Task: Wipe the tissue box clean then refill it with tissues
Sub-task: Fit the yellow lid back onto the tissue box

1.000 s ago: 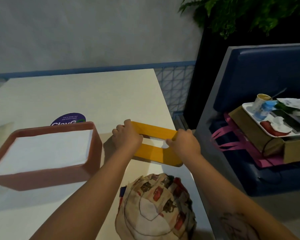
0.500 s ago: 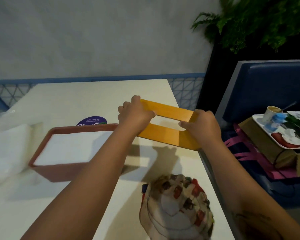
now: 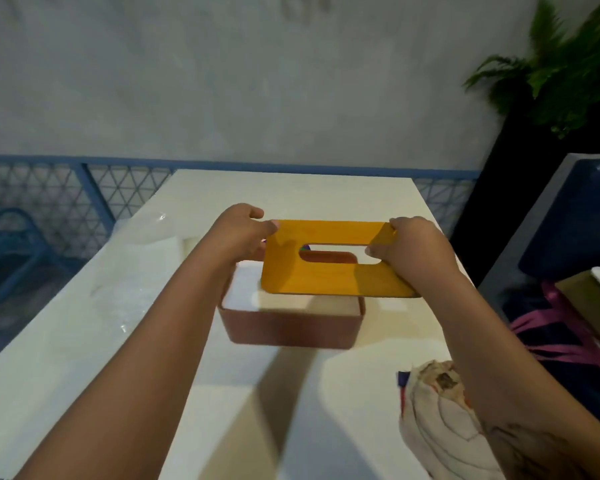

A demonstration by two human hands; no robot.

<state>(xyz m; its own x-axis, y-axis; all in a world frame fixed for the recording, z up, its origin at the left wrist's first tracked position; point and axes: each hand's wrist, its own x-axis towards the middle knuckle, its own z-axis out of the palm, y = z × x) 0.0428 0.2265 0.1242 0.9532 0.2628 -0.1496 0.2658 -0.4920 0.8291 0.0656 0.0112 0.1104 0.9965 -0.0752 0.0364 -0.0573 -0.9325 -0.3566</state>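
The reddish-brown tissue box (image 3: 288, 329) stands open on the white table (image 3: 84, 323), with white tissues (image 3: 243, 285) showing inside. Its orange wooden lid (image 3: 329, 275), with an oval slot in the middle, hovers just above the box, over its right part. My left hand (image 3: 239, 230) grips the lid's left end. My right hand (image 3: 413, 247) grips the lid's right end, thumb at the slot. The far side of the box is hidden behind the lid.
A crumpled clear plastic wrapper (image 3: 142, 237) lies on the table to the left. A patterned cloth bag (image 3: 444, 424) sits at the near right edge. A blue seat (image 3: 568, 230) with pink straps (image 3: 561, 341) stands to the right, a plant (image 3: 561, 67) behind it.
Both hands lifted the orange lid off the table at the right and carried it left, to just above the open box. The view has swung left.
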